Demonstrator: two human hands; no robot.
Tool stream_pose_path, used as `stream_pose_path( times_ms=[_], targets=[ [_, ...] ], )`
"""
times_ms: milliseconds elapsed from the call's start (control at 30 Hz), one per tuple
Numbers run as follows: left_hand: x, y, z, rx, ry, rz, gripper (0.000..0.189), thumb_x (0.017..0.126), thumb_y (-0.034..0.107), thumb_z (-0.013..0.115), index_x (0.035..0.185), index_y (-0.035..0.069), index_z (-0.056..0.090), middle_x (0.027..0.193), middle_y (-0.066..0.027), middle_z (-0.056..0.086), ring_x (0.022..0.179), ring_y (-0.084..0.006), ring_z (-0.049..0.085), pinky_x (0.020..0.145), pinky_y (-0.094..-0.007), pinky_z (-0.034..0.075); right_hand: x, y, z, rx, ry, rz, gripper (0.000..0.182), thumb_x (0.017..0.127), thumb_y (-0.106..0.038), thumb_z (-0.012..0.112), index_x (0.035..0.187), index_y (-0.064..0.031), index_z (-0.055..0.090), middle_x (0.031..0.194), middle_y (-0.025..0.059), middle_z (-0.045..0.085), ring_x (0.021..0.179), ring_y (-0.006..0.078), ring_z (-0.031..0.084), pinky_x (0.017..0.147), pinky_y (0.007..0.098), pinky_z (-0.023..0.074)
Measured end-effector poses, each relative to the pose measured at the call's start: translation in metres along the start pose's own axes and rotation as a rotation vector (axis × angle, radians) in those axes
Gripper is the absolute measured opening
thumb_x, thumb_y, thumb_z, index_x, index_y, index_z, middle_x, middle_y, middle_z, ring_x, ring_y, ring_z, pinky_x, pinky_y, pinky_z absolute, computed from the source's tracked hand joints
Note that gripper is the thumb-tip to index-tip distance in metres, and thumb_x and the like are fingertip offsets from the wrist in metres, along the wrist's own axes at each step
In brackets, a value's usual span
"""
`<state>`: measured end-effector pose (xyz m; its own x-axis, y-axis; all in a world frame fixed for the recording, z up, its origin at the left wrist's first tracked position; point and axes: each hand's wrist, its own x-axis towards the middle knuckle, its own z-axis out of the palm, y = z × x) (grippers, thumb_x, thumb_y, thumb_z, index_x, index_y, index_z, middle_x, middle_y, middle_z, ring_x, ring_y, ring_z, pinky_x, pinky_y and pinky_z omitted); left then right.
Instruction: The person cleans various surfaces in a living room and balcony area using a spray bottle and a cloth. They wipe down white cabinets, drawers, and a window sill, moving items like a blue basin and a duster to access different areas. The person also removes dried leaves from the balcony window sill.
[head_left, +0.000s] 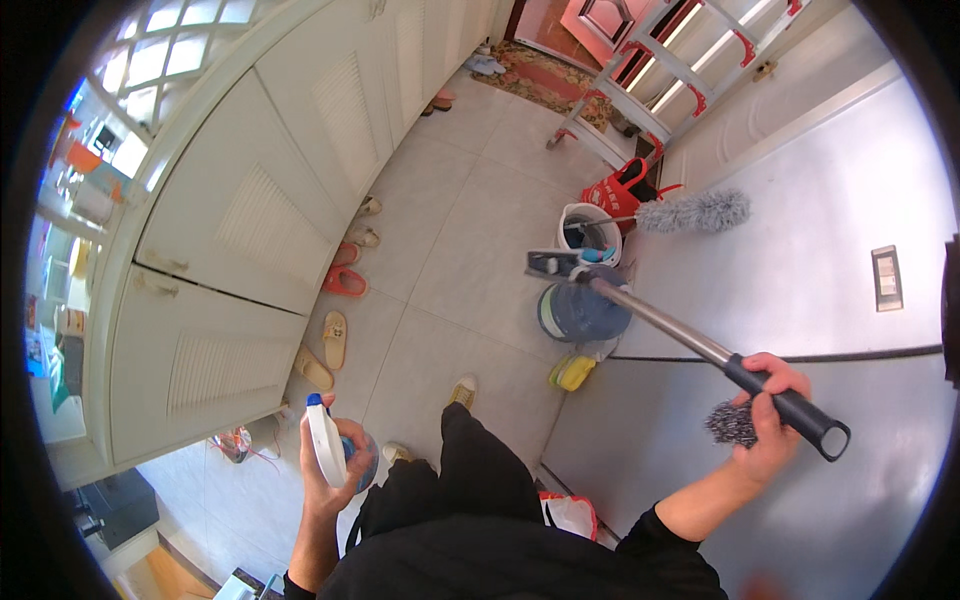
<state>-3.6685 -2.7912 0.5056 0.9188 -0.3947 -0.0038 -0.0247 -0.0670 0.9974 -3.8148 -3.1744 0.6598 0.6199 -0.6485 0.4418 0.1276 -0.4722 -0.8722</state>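
My left hand (324, 491) grips a spray bottle (325, 446) with a white trigger head and a blue nozzle; its bluish body is partly covered by the fingers. In my right hand (776, 435) is the dark grip of a long-handled cleaning tool (667, 322), with a metal pole. The tool's flat, dark head (551, 263) reaches over a large blue water jug (585, 307); whether they touch I cannot tell. A steel-wool scrubber (730, 424) is also held by the right fingers, under the grip.
A white bucket (564, 225) holds a grey fluffy duster (694, 211) leaning to the wall. Behind are a red bag (606, 196) and an aluminium ladder (611, 142). Slippers (335, 339) line the louvred cabinets (225, 202). Yellow sponge-like items (576, 373) lie by the jug.
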Motion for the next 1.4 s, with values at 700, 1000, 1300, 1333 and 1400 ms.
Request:
stream_pose_path(
  times_ms=[700,1000,1300,1333,1400],
  targets=[
    [-0.272,0.044,-0.186,-0.651,0.874,0.299,0.079,0.083,0.032,0.069,0.142,0.005,0.024,0.081,-0.0078,0.062,0.085,-0.0212,0.061,0.085,-0.0377,0.046,-0.149,-0.175,0.238,0.634,-1.514,-0.145,0.026,0.054,-0.004,0.074,0.076,0.0001,0.06,0.075,0.0202,0.066,0.065,0.0253,0.068,0.059,0.0281,0.0544],
    [-0.347,0.082,-0.16,-0.416,1.53,0.542,0.056,0.094,0.033,0.054,0.138,0.01,0.029,0.073,-0.0001,0.054,0.082,-0.0167,0.057,0.097,-0.0438,0.038,-0.178,-0.182,0.368,0.767,-2.088,-0.301,0.024,0.059,0.001,0.074,0.078,-0.0036,0.061,0.088,0.0144,0.068,0.075,0.0223,0.066,0.07,0.0293,0.052],
    [-0.451,0.048,-0.205,0.123,2.025,-0.12,0.057,0.082,-0.002,0.058,0.134,0.002,0.035,0.077,-0.0026,0.055,0.071,-0.0103,0.054,0.071,-0.0258,0.046,-0.327,-0.255,0.479,0.809,-2.146,-0.14,0.02,0.066,0.009,0.069,0.082,-0.0009,0.06,0.093,0.0129,0.066,0.081,0.0171,0.062,0.072,0.0276,0.0487],
    [-0.466,0.047,-0.219,0.046,2.042,-0.11,0.056,0.082,-0.002,0.057,0.134,0.003,0.035,0.077,-0.0025,0.054,0.071,-0.0098,0.054,0.07,-0.0256,0.047,-0.347,-0.265,0.493,0.782,-2.151,-0.129,0.02,0.067,0.008,0.069,0.082,-0.0002,0.06,0.092,0.012,0.066,0.081,0.0159,0.06,0.072,0.0275,0.0484],
    [-0.5,0.023,-0.242,0.015,2.035,-0.043,0.055,0.083,-0.001,0.056,0.134,0.002,0.034,0.078,-0.0035,0.055,0.072,-0.0113,0.055,0.072,-0.0268,0.047,-0.389,-0.287,0.515,0.75,-2.141,-0.06,0.019,0.068,0.008,0.069,0.083,0.0003,0.06,0.092,0.0111,0.066,0.081,0.0147,0.059,0.072,0.0276,0.0482]
  ],
)
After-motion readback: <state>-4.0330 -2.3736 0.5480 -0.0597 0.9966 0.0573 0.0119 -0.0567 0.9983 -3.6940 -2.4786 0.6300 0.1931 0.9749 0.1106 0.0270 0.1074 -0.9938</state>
